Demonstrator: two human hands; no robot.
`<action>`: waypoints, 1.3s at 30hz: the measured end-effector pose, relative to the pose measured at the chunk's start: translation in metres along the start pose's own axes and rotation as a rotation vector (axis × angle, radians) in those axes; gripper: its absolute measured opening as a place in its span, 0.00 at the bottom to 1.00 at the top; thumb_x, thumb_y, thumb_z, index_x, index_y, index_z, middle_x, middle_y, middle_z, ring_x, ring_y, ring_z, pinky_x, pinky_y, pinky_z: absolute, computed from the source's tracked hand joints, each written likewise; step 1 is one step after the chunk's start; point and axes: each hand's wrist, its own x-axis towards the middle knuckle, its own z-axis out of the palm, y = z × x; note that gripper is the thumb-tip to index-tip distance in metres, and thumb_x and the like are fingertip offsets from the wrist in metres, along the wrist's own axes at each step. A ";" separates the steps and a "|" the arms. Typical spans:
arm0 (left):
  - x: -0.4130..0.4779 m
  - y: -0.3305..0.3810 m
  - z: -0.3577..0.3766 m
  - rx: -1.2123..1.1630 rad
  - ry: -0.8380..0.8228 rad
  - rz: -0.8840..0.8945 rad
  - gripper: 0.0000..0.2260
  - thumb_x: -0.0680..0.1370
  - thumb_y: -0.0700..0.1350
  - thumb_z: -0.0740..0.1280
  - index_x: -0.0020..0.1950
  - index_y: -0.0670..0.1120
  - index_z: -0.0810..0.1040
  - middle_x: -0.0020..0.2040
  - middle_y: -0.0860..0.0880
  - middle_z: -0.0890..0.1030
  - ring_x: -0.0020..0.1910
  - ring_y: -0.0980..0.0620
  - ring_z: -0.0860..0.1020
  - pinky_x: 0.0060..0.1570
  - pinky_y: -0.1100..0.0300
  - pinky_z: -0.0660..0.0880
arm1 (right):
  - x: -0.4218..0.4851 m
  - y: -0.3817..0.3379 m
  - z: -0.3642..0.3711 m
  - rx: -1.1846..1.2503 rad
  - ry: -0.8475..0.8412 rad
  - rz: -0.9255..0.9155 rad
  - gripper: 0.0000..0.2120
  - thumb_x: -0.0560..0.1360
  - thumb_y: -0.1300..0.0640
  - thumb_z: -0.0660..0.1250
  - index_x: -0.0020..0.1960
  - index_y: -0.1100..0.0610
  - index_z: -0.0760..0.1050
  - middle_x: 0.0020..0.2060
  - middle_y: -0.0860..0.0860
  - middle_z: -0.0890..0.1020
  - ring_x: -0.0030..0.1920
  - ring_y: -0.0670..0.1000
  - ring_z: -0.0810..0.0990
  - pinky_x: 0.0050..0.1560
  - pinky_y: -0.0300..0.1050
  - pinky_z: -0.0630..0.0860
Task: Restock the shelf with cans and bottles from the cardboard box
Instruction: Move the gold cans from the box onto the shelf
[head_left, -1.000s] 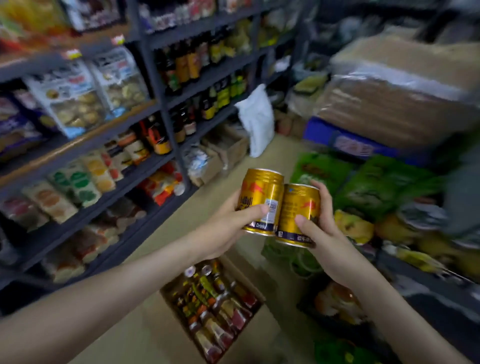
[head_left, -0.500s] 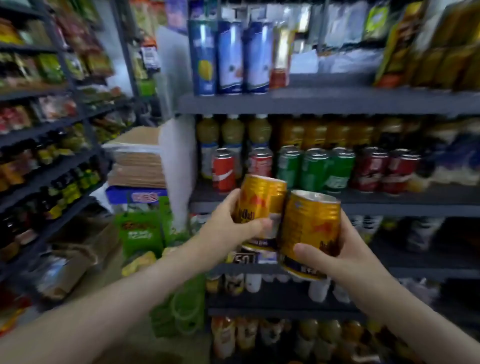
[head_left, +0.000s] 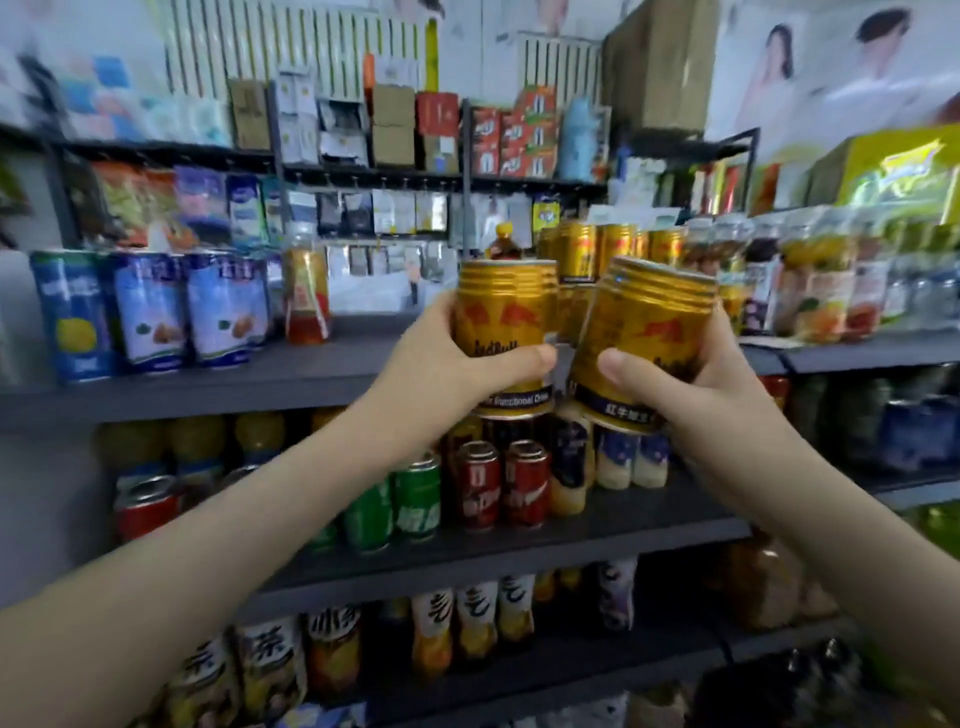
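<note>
My left hand (head_left: 457, 358) grips a gold energy-drink can (head_left: 501, 322), and my right hand (head_left: 675, 384) grips a second gold can (head_left: 649, 322) tilted slightly right. Both cans are held side by side, nearly touching, in front of the grey shelf board (head_left: 322, 364). Behind them on that shelf stands a row of matching gold cans (head_left: 592, 254). The cardboard box is out of view.
Tall blue cans (head_left: 150, 312) and an orange-red bottle (head_left: 306, 296) stand at the shelf's left. Glass jars (head_left: 810, 280) fill its right. The shelf below (head_left: 571, 535) carries red and green cans (head_left: 447, 493) and pale bottles. Lower shelves hold tea bottles.
The view has swung from the aisle floor and box up to the drinks shelf. Both hands have risen with the two gold cans to the level of the upper shelf.
</note>
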 end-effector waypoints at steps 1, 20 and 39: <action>0.013 0.007 0.004 -0.008 0.003 0.027 0.31 0.55 0.60 0.77 0.56 0.59 0.75 0.50 0.58 0.83 0.51 0.58 0.81 0.55 0.55 0.77 | 0.013 0.000 -0.012 0.008 0.016 -0.018 0.43 0.62 0.48 0.79 0.71 0.46 0.61 0.58 0.43 0.80 0.56 0.44 0.81 0.54 0.44 0.78; 0.191 -0.006 0.128 -0.094 0.242 0.089 0.23 0.64 0.47 0.78 0.56 0.57 0.75 0.51 0.57 0.82 0.50 0.59 0.80 0.48 0.59 0.75 | 0.243 0.068 -0.225 -0.147 0.101 0.072 0.28 0.67 0.52 0.76 0.64 0.54 0.69 0.54 0.51 0.80 0.55 0.52 0.79 0.47 0.43 0.74; 0.232 -0.011 0.188 0.026 0.533 -0.011 0.22 0.67 0.42 0.77 0.57 0.51 0.75 0.51 0.54 0.81 0.48 0.60 0.80 0.41 0.66 0.72 | 0.357 0.150 -0.223 -0.454 -0.193 0.151 0.23 0.64 0.51 0.79 0.48 0.58 0.71 0.43 0.53 0.78 0.45 0.51 0.76 0.43 0.44 0.73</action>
